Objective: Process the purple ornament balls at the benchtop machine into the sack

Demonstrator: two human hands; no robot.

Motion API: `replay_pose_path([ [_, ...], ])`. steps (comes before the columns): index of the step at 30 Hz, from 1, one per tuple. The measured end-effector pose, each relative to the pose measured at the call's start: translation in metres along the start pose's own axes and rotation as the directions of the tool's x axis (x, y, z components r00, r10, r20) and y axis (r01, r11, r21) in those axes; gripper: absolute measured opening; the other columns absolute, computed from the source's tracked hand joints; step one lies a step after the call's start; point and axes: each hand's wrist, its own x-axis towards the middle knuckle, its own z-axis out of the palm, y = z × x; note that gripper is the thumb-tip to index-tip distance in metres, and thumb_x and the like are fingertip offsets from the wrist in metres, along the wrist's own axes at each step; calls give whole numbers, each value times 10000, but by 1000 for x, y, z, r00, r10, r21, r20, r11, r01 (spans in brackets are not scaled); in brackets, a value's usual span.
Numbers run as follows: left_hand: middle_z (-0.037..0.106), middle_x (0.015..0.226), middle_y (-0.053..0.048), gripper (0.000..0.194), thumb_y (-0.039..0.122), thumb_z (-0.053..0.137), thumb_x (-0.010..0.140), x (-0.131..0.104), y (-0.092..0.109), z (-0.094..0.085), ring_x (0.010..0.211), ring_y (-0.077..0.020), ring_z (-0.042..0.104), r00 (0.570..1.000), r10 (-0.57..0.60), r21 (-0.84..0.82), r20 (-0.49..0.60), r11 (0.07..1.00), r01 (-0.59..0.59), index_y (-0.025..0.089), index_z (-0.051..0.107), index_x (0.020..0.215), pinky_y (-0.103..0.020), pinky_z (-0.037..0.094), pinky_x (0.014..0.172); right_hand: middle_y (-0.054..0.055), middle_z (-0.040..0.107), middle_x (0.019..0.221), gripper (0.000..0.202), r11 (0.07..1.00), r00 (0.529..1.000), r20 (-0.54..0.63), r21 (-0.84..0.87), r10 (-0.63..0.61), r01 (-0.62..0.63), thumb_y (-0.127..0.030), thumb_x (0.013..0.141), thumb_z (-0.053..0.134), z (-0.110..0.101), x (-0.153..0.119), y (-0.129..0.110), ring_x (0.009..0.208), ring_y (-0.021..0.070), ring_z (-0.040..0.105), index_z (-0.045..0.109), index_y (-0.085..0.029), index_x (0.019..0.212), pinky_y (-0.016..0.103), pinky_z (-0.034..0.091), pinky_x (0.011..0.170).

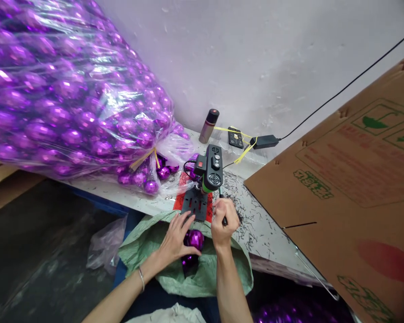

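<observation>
My left hand (177,238) reaches over the mouth of a green woven sack (144,244) with thumb and fingers spread apart. A shiny purple faceted ball (195,239) shows between thumb and forefinger; I cannot tell whether it touches the hand. More purple shows below it inside the sack. My right hand (225,220) is closed in a fist around the black-gripped lever (224,221) of a small bench machine (212,168). This machine has a black and green head, a red switch and a slotted dark base plate (194,204), which lies on a red sheet (179,200).
A large clear bag (70,98) of purple balls, tied with yellow string, fills the left. A spray can (209,126), a dark keypad-like device (235,137) and a power adapter (264,141) stand behind. Thin dark shavings litter the white table (265,242). A cardboard box (343,179) leans at right.
</observation>
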Motion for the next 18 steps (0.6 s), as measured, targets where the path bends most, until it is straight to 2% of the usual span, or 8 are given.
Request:
replay_pose_path([
  [2,500,1522,-216,803,620,552,945,15,-10,-13,1401,-353,506,998,-36,74,-43,996,39,176,330,1576,-548,427,1145,-15,566,684,323,1000,1000,-4,-10,-28,28,-88,979,444,1,-4,1,666,123,574,494,-217,688,271,442,634],
  [4,514,1511,-203,540,421,441,1033,47,-29,-31,1403,-326,500,980,-144,190,-135,967,169,166,436,1509,-520,420,1144,-18,565,682,323,999,999,-8,-9,-43,42,-74,969,449,1,-5,2,665,120,574,490,-217,683,266,440,627],
  [6,550,1462,-227,440,289,445,1014,87,-52,-51,1362,-347,525,943,-267,325,-197,890,320,124,535,1412,-529,420,1124,-18,568,687,318,999,999,-6,-10,-45,44,-67,963,457,1,-4,1,659,117,569,492,-215,685,262,438,620],
  [8,607,1368,-253,408,192,466,967,123,-71,-69,1250,-360,597,917,-375,443,-136,805,395,90,574,1347,-514,463,1045,-15,572,693,314,999,999,-1,-15,-42,42,-68,963,462,1,-4,1,655,116,568,497,-214,687,260,442,615],
  [11,671,1189,-302,398,183,553,911,159,-86,-85,1124,-399,659,847,-531,572,-23,688,447,26,589,1275,-497,499,944,-13,569,690,313,999,999,0,-5,-43,43,-72,964,459,2,-5,1,654,118,569,499,-215,688,258,453,612],
  [14,686,1102,-318,407,197,610,877,172,-88,-89,1075,-420,690,789,-612,600,50,650,466,-8,585,1227,-479,517,901,-8,572,694,311,999,999,-4,6,-46,47,-76,964,461,2,-7,2,657,121,572,502,-215,689,259,459,612],
  [16,693,1104,-295,427,237,630,869,170,-86,-93,1064,-418,703,782,-621,545,48,672,501,17,577,1232,-478,527,900,-4,577,698,310,999,999,0,3,-39,39,-86,967,464,1,-7,2,658,123,572,509,-214,689,263,458,611],
  [18,708,1107,-249,486,309,651,865,161,-83,-98,1061,-405,712,783,-622,406,2,716,568,61,557,1272,-484,536,914,-5,575,694,315,1000,1000,8,7,-24,24,-94,972,461,0,-6,1,658,124,571,511,-214,686,266,454,613],
])
